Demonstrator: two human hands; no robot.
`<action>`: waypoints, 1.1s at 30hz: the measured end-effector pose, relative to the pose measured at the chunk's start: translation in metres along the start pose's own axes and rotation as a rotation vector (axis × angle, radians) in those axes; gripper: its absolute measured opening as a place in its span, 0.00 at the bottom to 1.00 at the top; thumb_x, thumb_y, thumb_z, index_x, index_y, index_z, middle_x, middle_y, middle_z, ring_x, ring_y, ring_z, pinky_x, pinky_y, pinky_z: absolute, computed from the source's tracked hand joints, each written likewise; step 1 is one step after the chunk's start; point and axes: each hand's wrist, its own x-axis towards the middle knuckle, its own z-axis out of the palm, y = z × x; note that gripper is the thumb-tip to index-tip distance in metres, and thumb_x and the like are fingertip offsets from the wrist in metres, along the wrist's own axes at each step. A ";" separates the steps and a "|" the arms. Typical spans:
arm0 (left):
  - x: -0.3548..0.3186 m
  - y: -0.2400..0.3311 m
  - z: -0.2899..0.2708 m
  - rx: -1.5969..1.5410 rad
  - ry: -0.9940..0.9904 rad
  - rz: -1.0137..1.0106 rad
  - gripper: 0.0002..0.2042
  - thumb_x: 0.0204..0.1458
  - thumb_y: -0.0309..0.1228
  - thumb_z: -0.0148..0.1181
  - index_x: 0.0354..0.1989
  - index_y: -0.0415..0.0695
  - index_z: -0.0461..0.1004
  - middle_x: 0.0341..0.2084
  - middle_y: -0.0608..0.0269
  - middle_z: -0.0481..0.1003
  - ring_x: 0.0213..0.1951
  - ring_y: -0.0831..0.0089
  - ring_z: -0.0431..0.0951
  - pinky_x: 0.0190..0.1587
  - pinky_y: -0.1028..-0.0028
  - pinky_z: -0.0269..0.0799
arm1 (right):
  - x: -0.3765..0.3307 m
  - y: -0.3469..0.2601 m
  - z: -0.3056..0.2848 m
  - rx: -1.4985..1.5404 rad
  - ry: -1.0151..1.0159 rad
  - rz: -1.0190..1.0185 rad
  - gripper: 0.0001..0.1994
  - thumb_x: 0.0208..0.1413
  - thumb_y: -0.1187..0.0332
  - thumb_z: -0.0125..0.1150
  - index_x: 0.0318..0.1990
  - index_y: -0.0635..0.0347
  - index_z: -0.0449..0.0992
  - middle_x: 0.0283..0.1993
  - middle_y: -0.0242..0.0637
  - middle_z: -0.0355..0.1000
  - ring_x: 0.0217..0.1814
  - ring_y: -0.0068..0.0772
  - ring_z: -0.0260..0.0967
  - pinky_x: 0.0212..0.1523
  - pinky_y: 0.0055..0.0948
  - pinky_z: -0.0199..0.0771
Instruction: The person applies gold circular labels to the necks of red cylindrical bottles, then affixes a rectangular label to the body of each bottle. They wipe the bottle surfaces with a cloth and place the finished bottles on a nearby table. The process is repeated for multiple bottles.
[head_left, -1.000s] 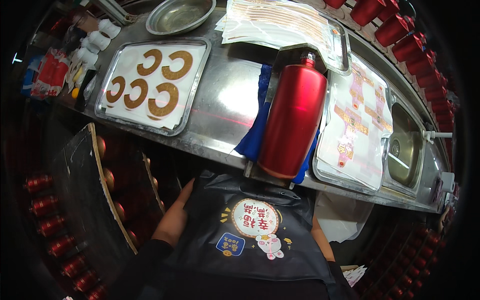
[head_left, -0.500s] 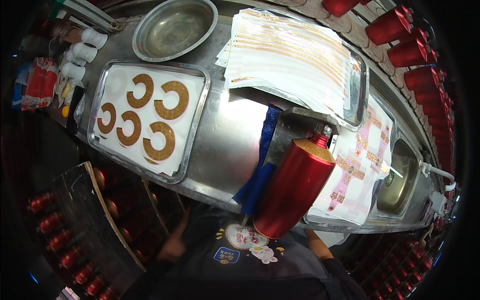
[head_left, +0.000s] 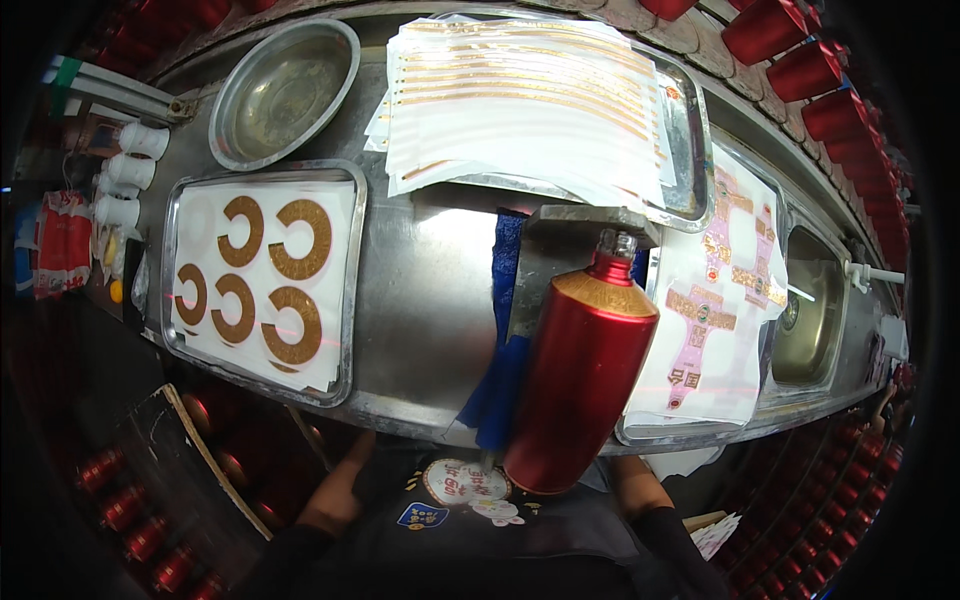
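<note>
We are looking down at a red bottle point(head_left: 580, 385) lying tilted on the steel tabletop point(head_left: 430, 300), over a blue cloth point(head_left: 503, 370). Our left hand point(head_left: 335, 490) is hanging below the tabletop edge. A tray point(head_left: 352, 300) of gold rings point(head_left: 300, 240) is sitting to the left, beside a round bowl point(head_left: 283, 92).

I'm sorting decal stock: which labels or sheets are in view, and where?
Ring decals: left tray, gold C-shapes on white.
Stripe sheets: top tray, white stack with gold curved bands.
Cross decals: right tray, pink and gold on white.
Bottle: centre, red with gold shoulder band.
</note>
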 end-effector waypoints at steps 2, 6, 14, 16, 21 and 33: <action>-0.005 0.001 -0.006 0.005 -0.012 0.000 0.14 0.56 0.32 0.54 0.33 0.35 0.83 0.34 0.41 0.83 0.40 0.49 0.84 0.45 0.60 0.79 | -0.006 -0.003 -0.004 0.003 -0.001 0.016 0.14 0.62 0.65 0.55 0.42 0.61 0.85 0.39 0.44 0.82 0.33 0.39 0.69 0.36 0.32 0.67; -0.011 -0.003 -0.017 0.029 -0.028 0.004 0.14 0.56 0.33 0.54 0.33 0.35 0.83 0.34 0.41 0.82 0.40 0.49 0.84 0.45 0.60 0.79 | -0.013 -0.002 -0.009 0.008 -0.007 0.050 0.14 0.62 0.65 0.54 0.42 0.61 0.85 0.38 0.43 0.82 0.31 0.36 0.69 0.34 0.31 0.67; 0.009 0.009 -0.024 0.094 0.016 0.073 0.14 0.56 0.33 0.55 0.34 0.35 0.83 0.35 0.41 0.82 0.41 0.48 0.84 0.46 0.60 0.79 | 0.007 0.007 0.003 0.008 -0.010 -0.008 0.15 0.64 0.64 0.53 0.41 0.62 0.85 0.36 0.43 0.82 0.28 0.32 0.67 0.31 0.29 0.65; 0.017 0.017 -0.022 0.122 0.039 0.108 0.14 0.56 0.33 0.55 0.34 0.35 0.83 0.36 0.40 0.82 0.41 0.48 0.84 0.46 0.60 0.78 | 0.015 0.005 0.006 0.014 -0.010 -0.046 0.15 0.64 0.63 0.53 0.41 0.62 0.85 0.36 0.42 0.82 0.27 0.31 0.67 0.30 0.29 0.65; 0.034 0.038 -0.020 0.200 0.080 0.187 0.14 0.56 0.33 0.55 0.35 0.35 0.83 0.36 0.40 0.82 0.42 0.48 0.84 0.47 0.60 0.78 | 0.030 0.003 -0.007 0.021 0.002 -0.172 0.16 0.65 0.63 0.53 0.41 0.63 0.85 0.35 0.42 0.82 0.25 0.29 0.66 0.28 0.28 0.64; -0.056 0.108 -0.062 0.102 0.115 0.338 0.16 0.57 0.37 0.59 0.40 0.35 0.82 0.41 0.37 0.80 0.45 0.43 0.81 0.48 0.60 0.77 | -0.141 -0.056 -0.162 0.135 -0.191 -0.361 0.22 0.70 0.54 0.53 0.37 0.64 0.85 0.20 0.32 0.75 0.11 0.13 0.51 0.13 0.21 0.46</action>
